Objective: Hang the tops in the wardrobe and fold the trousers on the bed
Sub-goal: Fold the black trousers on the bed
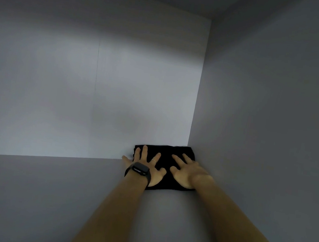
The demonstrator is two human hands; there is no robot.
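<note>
A folded black garment [167, 151] lies flat on a grey wardrobe shelf [41, 196], pushed into the back right corner. My left hand [146, 165], with a dark watch at the wrist and a ring, lies on its left part with fingers spread and straight. Flat on the right part rests my right hand [188, 172], fingers also extended. Both palms press down on the fabric. The garment's front edge shows just below my hands. I cannot tell whether it is trousers or a top.
The pale back wall [75, 98] of the compartment stands right behind the garment. The grey right side wall [268, 115] touches its right edge. The shelf runs on to the left and towards me. The compartment's ceiling shows at the top.
</note>
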